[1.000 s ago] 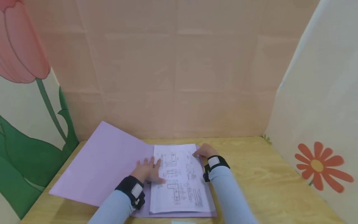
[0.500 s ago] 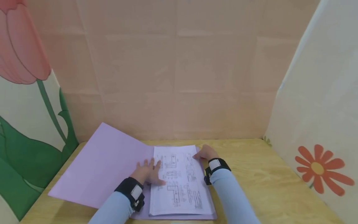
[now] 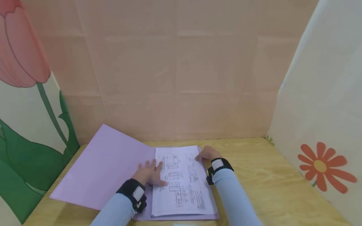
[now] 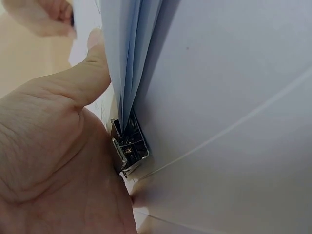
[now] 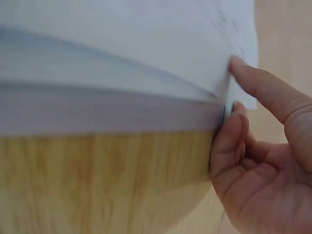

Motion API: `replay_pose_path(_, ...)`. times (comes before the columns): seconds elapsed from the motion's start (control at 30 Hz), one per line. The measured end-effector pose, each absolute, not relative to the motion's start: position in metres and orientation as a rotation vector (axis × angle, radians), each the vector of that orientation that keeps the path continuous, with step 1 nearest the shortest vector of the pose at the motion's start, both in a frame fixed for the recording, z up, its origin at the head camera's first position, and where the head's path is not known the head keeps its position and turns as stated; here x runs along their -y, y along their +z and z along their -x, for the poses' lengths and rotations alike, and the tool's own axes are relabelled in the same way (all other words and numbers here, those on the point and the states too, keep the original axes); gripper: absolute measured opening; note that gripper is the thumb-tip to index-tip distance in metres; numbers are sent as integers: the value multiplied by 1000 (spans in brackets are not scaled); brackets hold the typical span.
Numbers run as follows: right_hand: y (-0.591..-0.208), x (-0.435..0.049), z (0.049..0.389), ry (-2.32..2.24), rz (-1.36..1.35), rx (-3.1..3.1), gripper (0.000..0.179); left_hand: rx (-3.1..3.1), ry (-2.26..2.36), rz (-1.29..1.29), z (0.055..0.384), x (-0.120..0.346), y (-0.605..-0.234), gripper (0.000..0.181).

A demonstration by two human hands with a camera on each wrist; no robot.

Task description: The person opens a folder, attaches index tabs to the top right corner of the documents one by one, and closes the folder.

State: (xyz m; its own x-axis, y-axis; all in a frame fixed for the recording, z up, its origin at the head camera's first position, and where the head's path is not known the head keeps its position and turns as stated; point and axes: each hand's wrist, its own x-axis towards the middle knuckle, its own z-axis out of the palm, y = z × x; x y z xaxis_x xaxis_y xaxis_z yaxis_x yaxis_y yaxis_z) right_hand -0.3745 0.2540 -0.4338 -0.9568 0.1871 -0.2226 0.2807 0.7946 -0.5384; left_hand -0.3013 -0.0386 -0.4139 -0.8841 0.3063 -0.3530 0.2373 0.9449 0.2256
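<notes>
A lilac folder [image 3: 104, 169] lies with its cover swung out to the left, a stack of printed sheets [image 3: 186, 175] on its right half. The top sheet carries line drawings and writing. My left hand [image 3: 149, 173] rests with spread fingers on the left edge of the stack. Beside that palm, the left wrist view shows a metal clip [image 4: 129, 144] at the edge of the sheets. At the upper right edge, my right hand [image 3: 208, 153] pinches the sheets; its thumb is on top and the other fingers curl at the edge in the right wrist view.
Under the folder is a wooden table [image 3: 263, 188]. A plain tan backdrop [image 3: 175, 69] stands behind it, with a tulip-printed panel on the left and a flower-printed panel [image 3: 319, 94] on the right. A pale blue thing [image 3: 185, 224] shows at the bottom edge.
Both hands keep their places on the sheets, and the folder lies as before. Only the head view shifts slightly.
</notes>
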Motion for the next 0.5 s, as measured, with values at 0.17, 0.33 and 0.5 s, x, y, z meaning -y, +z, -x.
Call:
replay_pose_path(0.17,-433,-254,373,-882,-362,-2825,30,-2710,246,-387,301,39,-414,99)
replay_pose_path(0.33,-431,-252,374,-848,-345,-2843,28,-2715,250,-386,302,39,-415,98)
replay_pose_path(0.5,-430,-255,373,-866,-385,-2820,25,-2712,259,-400,302,38,-415,98)
